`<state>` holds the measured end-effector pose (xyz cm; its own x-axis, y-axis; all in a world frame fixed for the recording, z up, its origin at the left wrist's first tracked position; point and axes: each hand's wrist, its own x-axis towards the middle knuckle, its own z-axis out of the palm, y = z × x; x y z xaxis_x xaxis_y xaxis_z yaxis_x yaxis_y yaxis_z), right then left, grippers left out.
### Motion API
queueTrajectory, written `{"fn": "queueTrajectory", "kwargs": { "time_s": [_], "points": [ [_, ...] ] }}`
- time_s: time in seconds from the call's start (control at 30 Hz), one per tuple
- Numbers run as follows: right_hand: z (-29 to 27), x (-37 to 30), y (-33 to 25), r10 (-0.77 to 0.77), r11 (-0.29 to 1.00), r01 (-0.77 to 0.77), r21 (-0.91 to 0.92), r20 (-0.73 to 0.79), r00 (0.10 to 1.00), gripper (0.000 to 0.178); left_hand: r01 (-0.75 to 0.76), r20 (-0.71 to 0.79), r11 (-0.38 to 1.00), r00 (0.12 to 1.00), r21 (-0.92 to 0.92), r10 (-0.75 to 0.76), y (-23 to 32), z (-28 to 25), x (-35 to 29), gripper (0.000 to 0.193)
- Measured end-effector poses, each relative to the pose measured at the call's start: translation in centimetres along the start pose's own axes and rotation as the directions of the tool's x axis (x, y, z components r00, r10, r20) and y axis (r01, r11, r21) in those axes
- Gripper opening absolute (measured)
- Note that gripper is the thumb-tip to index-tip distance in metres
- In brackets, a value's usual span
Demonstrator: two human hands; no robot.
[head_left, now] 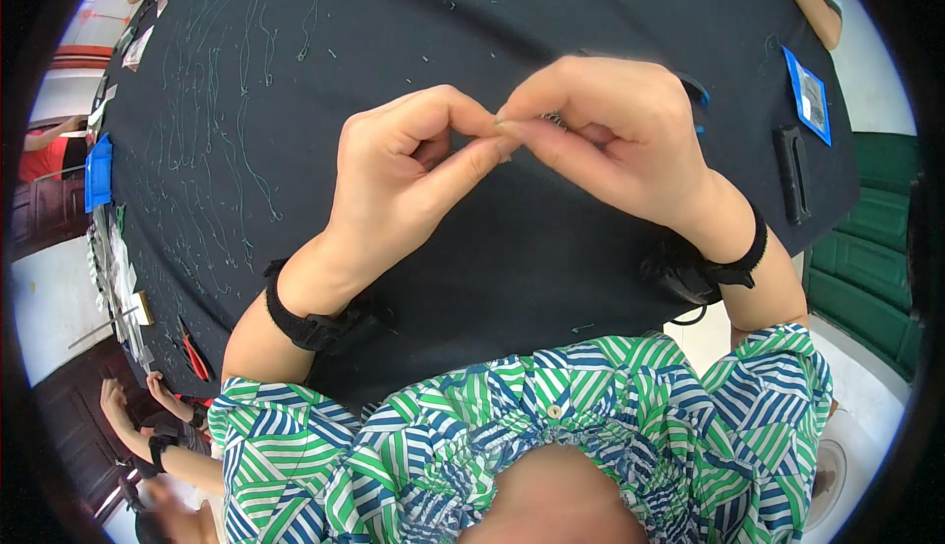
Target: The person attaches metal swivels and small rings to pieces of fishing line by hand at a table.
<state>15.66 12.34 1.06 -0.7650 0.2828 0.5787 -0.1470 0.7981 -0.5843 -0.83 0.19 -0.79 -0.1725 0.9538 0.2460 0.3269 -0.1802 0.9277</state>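
Left hand: your left hand [413,165] had thumb and forefinger pinched shut, tips against the right's.
Right hand: your right hand [610,130] pinched a tiny, barely visible piece.
Place: above the black cloth [492,268], green threads [226,140] lying well left.

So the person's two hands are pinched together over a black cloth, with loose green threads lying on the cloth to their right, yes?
Not quite. The head view shows the left hand and right hand pinched together over the black cloth, but the loose green threads lie on the cloth to the person's left, not the right.
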Motion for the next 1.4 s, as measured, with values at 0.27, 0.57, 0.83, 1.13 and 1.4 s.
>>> {"fn": "queueTrajectory", "kwargs": {
  "time_s": [0.27,0.57,0.83,1.13,1.4],
  "points": [
    [0.4,-0.5,1.4,0.27,0.949,-0.264,0.171,-0.018,0.963,0.01,-0.006,0.127,0.982,0.992,0.189,-0.018,1.2,-0.8,0.0,0.005],
    [0.8,-0.7,1.6,0.345,0.909,-0.356,0.215,0.087,0.935,0.012,-0.028,0.11,0.982,0.994,0.184,0.008,0.7,-1.0,-0.1,0.005],
    [0.5,-0.6,1.1,0.388,0.886,-0.423,0.191,0.196,0.901,0.01,0.012,0.042,0.992,0.999,0.128,-0.017,1.0,-0.8,-0.1,0.004],
    [1.1,-0.8,0.0,0.291,0.916,-0.343,0.206,0.246,0.925,0.01,-0.016,-0.11,1.0,0.994,-0.012,0.014,0.0,-0.2,0.1,0.005],
    [1.3,-0.9,0.0,-0.027,1.0,0.026,0.014,0.082,0.996,0.011,-0.03,-0.129,0.999,0.991,0.036,0.035,0.2,-0.2,0.1,0.005]
  ]
}}
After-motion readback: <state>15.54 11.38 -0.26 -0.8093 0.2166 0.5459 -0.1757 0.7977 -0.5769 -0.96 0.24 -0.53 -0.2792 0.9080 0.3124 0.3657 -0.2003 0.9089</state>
